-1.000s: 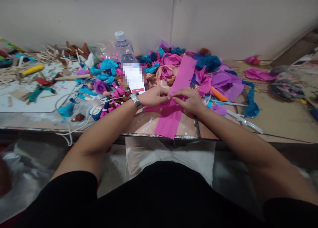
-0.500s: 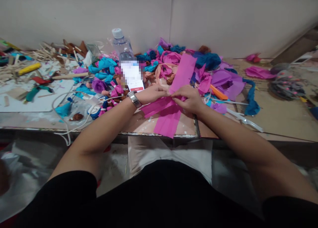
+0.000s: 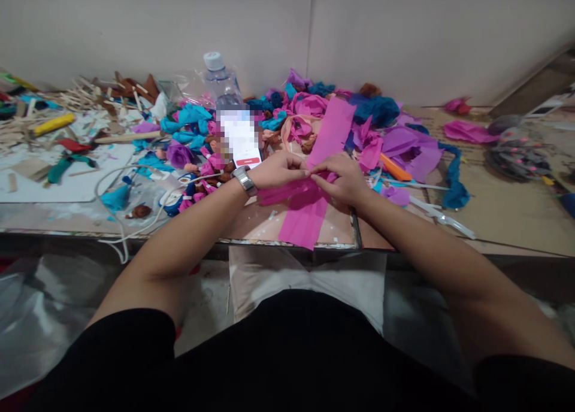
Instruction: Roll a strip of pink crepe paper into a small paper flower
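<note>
A long strip of pink crepe paper (image 3: 309, 217) lies across the table edge and runs up toward the paper heap. My left hand (image 3: 276, 169), with a metal watch on its wrist, pinches a fold of this pink paper at the middle. My right hand (image 3: 341, 178) meets it fingertip to fingertip and pinches the same fold. Both hands are closed on the paper just above the tabletop (image 3: 251, 220). A short piece of the strip sticks out to the left under my left hand.
A heap of crumpled pink, purple, blue and teal paper (image 3: 359, 130) fills the table behind my hands. A plastic water bottle (image 3: 221, 82) and a phone (image 3: 240, 138) stand left of centre. Wooden sticks (image 3: 90, 94), a white cable (image 3: 130, 220) and an orange cutter (image 3: 395, 169) lie around.
The hands stay joined at the same spot. The fold sticking out to the left grew half a second ago and is now gathered in shorter under my left hand.
</note>
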Action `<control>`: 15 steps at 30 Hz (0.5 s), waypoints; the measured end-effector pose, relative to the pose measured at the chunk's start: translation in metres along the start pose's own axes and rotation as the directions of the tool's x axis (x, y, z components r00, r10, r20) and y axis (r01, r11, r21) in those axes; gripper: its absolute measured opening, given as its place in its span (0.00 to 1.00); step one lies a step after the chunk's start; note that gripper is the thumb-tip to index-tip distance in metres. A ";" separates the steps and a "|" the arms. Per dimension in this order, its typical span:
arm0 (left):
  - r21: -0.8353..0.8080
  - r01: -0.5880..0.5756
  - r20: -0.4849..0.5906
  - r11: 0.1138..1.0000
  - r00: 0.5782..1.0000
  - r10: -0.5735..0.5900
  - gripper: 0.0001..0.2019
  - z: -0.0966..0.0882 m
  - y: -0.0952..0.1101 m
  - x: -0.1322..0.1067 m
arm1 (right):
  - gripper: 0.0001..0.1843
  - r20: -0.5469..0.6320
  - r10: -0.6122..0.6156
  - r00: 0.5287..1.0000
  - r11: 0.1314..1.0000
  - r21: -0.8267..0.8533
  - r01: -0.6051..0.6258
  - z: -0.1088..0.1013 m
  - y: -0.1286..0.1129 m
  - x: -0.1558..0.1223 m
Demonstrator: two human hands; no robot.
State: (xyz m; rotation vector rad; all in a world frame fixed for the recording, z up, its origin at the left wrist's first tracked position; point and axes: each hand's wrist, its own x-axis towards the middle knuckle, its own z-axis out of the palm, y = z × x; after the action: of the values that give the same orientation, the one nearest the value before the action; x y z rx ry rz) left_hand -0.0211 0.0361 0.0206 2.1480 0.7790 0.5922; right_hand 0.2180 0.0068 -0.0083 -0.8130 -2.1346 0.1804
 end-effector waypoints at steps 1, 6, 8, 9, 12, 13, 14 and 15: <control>-0.009 0.000 -0.005 1.000 1.000 0.000 0.16 0.000 0.000 0.000 | 0.08 0.000 0.003 1.000 1.000 0.001 -0.003 0.000 0.000 0.000; 0.012 -0.024 -0.004 1.000 1.000 0.024 0.15 0.000 0.000 0.000 | 0.09 0.024 0.000 1.000 1.000 0.000 0.000 0.000 0.002 -0.001; 0.032 -0.036 -0.007 0.999 0.999 0.036 0.14 0.001 0.000 -0.001 | 0.10 0.021 0.003 1.000 1.000 0.006 -0.003 0.000 0.002 -0.001; 0.042 -0.039 -0.014 0.998 0.999 0.039 0.14 0.001 0.001 -0.001 | 0.10 0.019 0.007 1.000 1.000 0.012 -0.007 0.000 0.002 -0.001; 0.076 -0.031 -0.035 0.997 0.999 0.034 0.14 0.002 0.002 -0.003 | 0.09 0.010 0.031 0.999 0.999 0.036 -0.031 0.000 0.002 0.000; 0.093 -0.026 -0.042 0.995 0.999 0.030 0.14 0.003 0.003 -0.003 | 0.09 0.007 0.038 0.999 0.998 0.047 -0.038 0.001 0.002 0.000; 0.111 -0.022 -0.046 0.994 0.999 0.027 0.14 0.003 0.005 -0.003 | 0.10 0.005 0.045 0.999 0.997 0.061 -0.046 0.001 0.002 0.000; 0.131 -0.022 -0.049 0.991 0.998 0.028 0.14 0.003 0.006 -0.003 | 0.10 0.006 0.055 0.998 0.995 0.078 -0.055 0.002 0.002 0.001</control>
State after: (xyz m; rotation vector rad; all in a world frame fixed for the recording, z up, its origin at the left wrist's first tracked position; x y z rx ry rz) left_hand -0.0195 0.0291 0.0224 2.2723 0.8400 0.6261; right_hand 0.2175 0.0089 -0.0096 -0.8268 -2.0968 0.2921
